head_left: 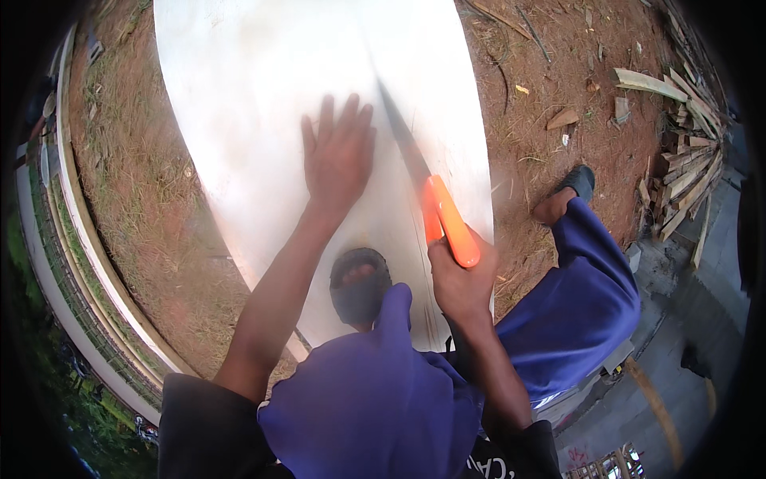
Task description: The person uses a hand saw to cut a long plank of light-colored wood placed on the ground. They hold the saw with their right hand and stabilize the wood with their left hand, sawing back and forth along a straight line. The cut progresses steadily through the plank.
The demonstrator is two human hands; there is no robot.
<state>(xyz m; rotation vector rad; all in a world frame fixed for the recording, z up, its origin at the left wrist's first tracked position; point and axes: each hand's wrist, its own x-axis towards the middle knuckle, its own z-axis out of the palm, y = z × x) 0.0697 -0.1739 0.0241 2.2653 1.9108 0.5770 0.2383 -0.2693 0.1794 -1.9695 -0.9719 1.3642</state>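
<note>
A large white board lies beneath me, with my sandalled left foot standing on it. My left hand rests flat on the board, fingers stretched out and slightly apart, just left of a handsaw blade. My right hand is closed round the saw's orange handle. The blade points away from me along the board, and a faint line runs beyond its tip. Whether the teeth sit in a cut I cannot tell.
My right foot is on reddish dirt beside the board. A pile of wood offcuts lies at the right, next to grey concrete. Grass and dirt border the left, with long rails or planks beyond.
</note>
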